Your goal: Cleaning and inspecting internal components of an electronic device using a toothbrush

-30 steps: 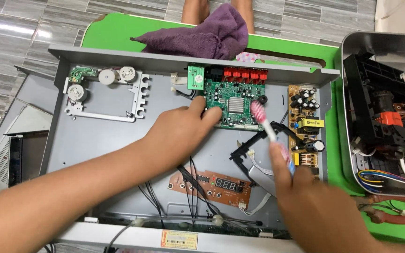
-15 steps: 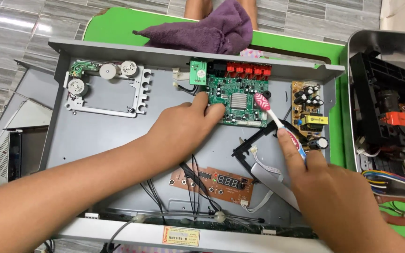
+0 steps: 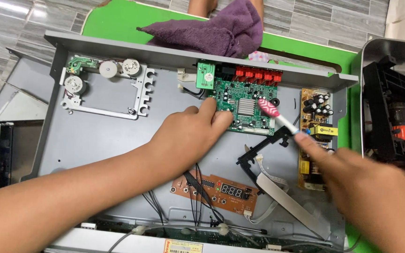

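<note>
An opened grey metal player chassis point(image 3: 118, 145) lies in front of me. My left hand point(image 3: 188, 133) rests on its floor with the fingertips pressed against the left edge of the green circuit board point(image 3: 247, 105). My right hand point(image 3: 352, 182) holds a pink and white toothbrush point(image 3: 277, 115); its pink head lies on the right part of the green board, by the silver heat sink. A yellow-brown power board point(image 3: 315, 136) sits just right of the brush. A small brown display board point(image 3: 216, 192) with black wires lies between my forearms.
A drive mechanism with round motors point(image 3: 104, 86) sits at the chassis's back left. A purple cloth point(image 3: 216, 33) lies on the green table behind it. Another opened device point(image 3: 394, 112) with black parts stands at the right. A grey cover point(image 3: 5, 122) lies left.
The view has shifted slightly. The toothbrush head has moved a little down and right across the green board. My left hand stays on the board's edge.
</note>
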